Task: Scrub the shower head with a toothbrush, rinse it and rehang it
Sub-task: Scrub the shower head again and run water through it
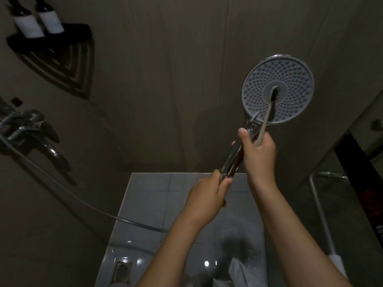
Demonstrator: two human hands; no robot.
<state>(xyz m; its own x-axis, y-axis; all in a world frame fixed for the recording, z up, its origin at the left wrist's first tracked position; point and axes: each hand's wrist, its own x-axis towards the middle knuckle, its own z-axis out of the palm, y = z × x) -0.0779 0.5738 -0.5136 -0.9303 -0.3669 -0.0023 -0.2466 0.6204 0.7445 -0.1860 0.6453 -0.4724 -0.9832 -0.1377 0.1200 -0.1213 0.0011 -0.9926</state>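
The left hand (207, 195) grips the lower end of the chrome handle of the shower head (277, 90), its round nozzle face turned toward the camera. The right hand (259, 154) holds a toothbrush (267, 117) with dark bristles against the face's middle. A hose (68, 195) trails left toward the wall tap (31, 133)

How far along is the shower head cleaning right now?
Done: the shower head is in the hands, the left hand gripping its handle. In hand: the right hand holds the toothbrush, bristles on the nozzle face, so scrubbing looks under way. Left: rinsing and rehanging; no water flows from it.
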